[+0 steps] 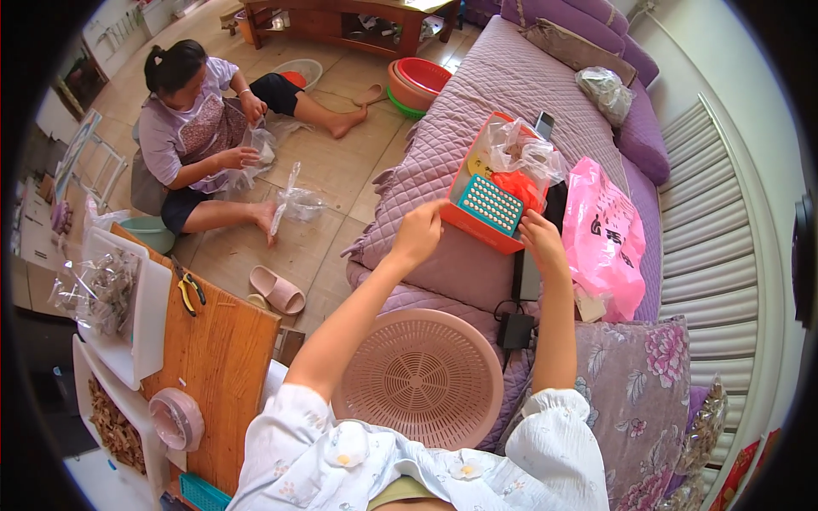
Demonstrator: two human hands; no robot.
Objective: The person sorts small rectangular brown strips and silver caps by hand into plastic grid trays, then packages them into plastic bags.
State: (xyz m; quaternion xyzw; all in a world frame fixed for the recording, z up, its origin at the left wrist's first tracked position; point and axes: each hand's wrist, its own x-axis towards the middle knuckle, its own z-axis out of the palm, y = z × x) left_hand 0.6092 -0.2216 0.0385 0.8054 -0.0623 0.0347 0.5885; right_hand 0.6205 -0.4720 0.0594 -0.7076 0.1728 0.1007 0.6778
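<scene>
In the head view, the left hand (417, 232) is pressing thumb and fingertips together at the left edge of a red box (480, 234); the right hand (545, 243) is curling its fingers at the right edge, whether pinching I cannot tell. The box is lying on the purple couch (426, 162), beyond the pink basket (467, 400).

Bright light, glare on floor tiles (345, 162), curved edges, black rim.
</scene>
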